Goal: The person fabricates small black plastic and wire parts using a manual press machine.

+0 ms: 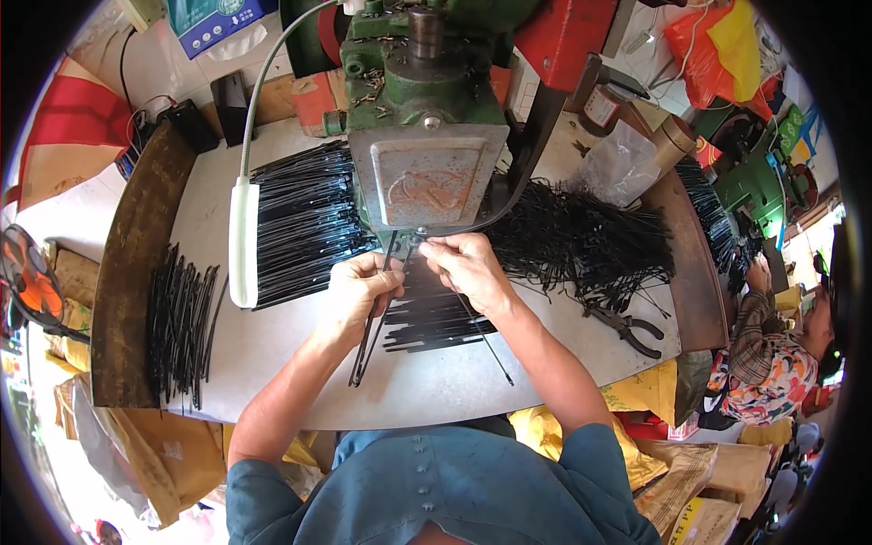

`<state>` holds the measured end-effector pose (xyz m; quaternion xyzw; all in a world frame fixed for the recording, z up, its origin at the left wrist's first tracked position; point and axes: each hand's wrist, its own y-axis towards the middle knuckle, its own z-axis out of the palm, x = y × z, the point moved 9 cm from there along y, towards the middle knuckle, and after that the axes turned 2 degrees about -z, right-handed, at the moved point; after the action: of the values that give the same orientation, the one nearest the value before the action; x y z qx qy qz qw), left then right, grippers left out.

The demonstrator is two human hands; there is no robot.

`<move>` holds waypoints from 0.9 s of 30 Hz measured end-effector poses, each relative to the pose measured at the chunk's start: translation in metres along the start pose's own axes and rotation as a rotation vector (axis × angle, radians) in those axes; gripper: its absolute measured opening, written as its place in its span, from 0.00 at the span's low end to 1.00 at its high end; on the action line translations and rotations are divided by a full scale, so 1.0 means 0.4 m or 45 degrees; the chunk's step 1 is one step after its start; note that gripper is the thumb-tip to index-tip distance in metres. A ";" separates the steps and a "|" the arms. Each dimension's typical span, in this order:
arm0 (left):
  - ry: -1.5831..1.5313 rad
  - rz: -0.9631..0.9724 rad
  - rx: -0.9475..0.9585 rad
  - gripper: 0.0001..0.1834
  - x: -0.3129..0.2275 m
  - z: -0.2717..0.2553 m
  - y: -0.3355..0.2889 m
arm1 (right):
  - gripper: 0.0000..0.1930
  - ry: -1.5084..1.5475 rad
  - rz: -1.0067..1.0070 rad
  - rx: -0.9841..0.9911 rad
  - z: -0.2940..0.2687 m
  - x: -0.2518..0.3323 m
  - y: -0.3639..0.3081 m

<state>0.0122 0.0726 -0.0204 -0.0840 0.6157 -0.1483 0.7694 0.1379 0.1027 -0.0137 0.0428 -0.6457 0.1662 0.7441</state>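
Observation:
Both hands meet just below the front plate of a green press-like machine (427, 173). My left hand (368, 286) is closed around a few thin black rods (366, 350), whose lower ends point toward me. Fingers pinched, my right hand (468, 271) grips a single thin black rod (490, 350) that slants down to the right. The upper ends of the held rods come close to the machine's small working point (416, 238), partly hidden by my fingers. Beneath and between my hands lies a row of black rods (427, 313) on the pale tabletop (282, 372).
Stacks of black rods lie left of the machine (304, 218) and at the far left (182, 327). A tangled heap (581, 241) sits right, near pliers (627, 329). A white lamp (243, 245) hangs at left. A curved metal rim (127, 300) borders the table. Another person (767, 372) sits at right.

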 end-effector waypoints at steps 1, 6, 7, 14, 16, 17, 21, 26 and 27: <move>-0.004 0.000 0.004 0.03 0.002 0.000 0.003 | 0.07 -0.030 -0.018 -0.009 -0.002 0.000 -0.001; -0.005 -0.007 -0.014 0.03 0.007 -0.004 0.003 | 0.07 -0.019 0.006 -0.029 -0.001 -0.003 -0.003; -0.006 -0.013 -0.015 0.03 0.008 -0.004 0.004 | 0.07 0.031 0.042 -0.031 0.000 -0.009 -0.003; 0.025 -0.039 0.043 0.03 -0.004 -0.006 -0.003 | 0.07 0.176 0.120 0.025 0.002 -0.018 -0.013; 0.039 -0.013 0.077 0.05 -0.005 -0.008 -0.008 | 0.07 0.161 0.123 0.038 -0.002 -0.026 -0.025; 0.041 -0.012 0.077 0.05 -0.006 -0.008 -0.008 | 0.08 0.145 0.127 0.053 0.000 -0.030 -0.029; -0.006 -0.048 0.088 0.07 0.010 0.010 -0.007 | 0.07 0.241 0.059 0.042 0.015 -0.016 -0.031; -0.040 0.005 0.032 0.07 0.007 0.021 0.008 | 0.07 0.278 0.007 -0.078 0.015 -0.015 -0.021; -0.049 0.013 0.018 0.07 0.007 0.020 0.010 | 0.07 0.260 -0.021 -0.087 0.013 -0.016 -0.017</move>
<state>0.0210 0.0752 -0.0225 -0.0782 0.6002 -0.1473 0.7823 0.1343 0.0938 -0.0179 0.0056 -0.5713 0.1415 0.8084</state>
